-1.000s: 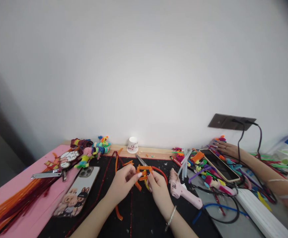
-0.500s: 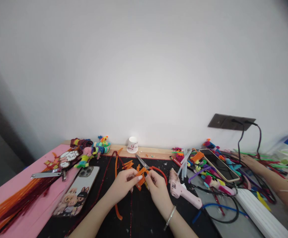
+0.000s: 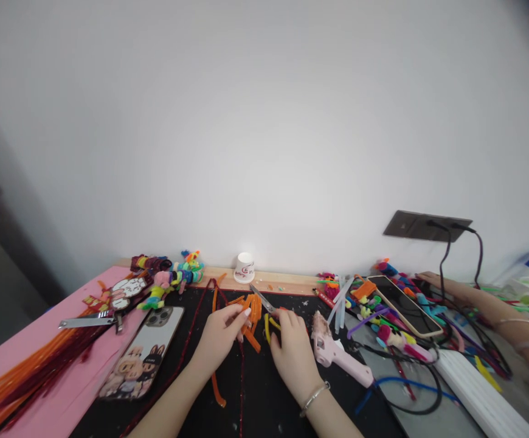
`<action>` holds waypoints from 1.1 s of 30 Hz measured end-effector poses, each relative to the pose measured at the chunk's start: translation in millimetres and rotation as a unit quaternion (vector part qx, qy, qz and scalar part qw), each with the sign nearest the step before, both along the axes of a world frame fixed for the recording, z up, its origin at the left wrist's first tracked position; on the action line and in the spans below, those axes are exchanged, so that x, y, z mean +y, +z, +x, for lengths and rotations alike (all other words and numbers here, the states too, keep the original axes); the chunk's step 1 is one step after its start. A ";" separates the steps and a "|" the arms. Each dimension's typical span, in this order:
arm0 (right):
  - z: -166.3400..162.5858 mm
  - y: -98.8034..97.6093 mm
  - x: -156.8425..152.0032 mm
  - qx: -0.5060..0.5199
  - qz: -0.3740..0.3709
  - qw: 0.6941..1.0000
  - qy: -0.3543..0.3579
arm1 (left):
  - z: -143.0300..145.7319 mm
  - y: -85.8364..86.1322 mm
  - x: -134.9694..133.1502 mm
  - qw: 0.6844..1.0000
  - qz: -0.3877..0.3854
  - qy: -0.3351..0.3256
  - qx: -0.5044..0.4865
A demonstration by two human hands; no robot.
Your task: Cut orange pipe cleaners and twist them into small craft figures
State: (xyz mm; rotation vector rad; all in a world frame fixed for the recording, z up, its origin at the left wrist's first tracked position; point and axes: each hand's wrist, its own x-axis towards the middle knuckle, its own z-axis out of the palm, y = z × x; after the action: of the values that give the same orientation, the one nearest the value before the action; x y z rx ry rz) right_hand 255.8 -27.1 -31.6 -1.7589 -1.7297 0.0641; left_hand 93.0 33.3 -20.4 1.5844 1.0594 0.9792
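Observation:
My left hand (image 3: pixel 225 328) pinches a bundle of short orange pipe cleaner pieces (image 3: pixel 253 313) between thumb and fingers. My right hand (image 3: pixel 292 344) lies over the handles of a pair of scissors (image 3: pixel 261 298), fingers curled down on them and fingertips partly hidden. The scissors' blades point away toward the wall. A yellow curved piece (image 3: pixel 267 328) shows beside my right thumb; I cannot tell whether it belongs to the scissors. A long orange pipe cleaner (image 3: pixel 217 392) lies on the black mat (image 3: pixel 264 401) beside my left wrist.
A pink glue gun (image 3: pixel 340 359) lies right of my right hand. A phone in a cartoon case (image 3: pixel 142 359) sits at left. A paper cup (image 3: pixel 244 267) stands by the wall. At right are a dark-screened phone (image 3: pixel 404 307), a white power strip (image 3: pixel 478 389), cables and another person's arm (image 3: pixel 487 307).
My right hand has left the orange pieces and moved slightly right and down onto the scissors' handles. My left hand keeps the orange bundle. The other person's arm at right has shifted slightly.

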 end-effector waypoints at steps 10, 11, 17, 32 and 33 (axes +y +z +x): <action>12.4 -8.4 4.8 -0.069 -0.032 0.996 -0.051 | 1.2 -3.4 1.9 0.997 -0.028 0.029 -0.061; 13.5 -8.0 5.7 -0.061 -0.044 0.996 -0.054 | 1.2 -3.2 1.4 0.997 -0.028 0.028 -0.066; 13.6 -3.5 7.7 -0.045 -0.137 0.987 -0.074 | 0.5 -3.3 0.9 0.997 -0.024 0.031 -0.072; 9.0 -1.7 17.3 0.354 0.014 0.935 -0.002 | -1.9 1.9 3.0 0.975 -0.106 0.106 -0.166; 7.6 -0.8 18.0 0.390 -0.003 0.921 0.005 | -2.0 2.5 3.0 0.971 -0.115 0.111 -0.180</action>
State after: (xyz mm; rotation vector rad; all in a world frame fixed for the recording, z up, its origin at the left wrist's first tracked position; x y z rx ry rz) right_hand 263.4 -9.1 -32.4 -1.4310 -1.1389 0.6808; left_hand 91.0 36.3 -17.9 1.0649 1.0624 1.1943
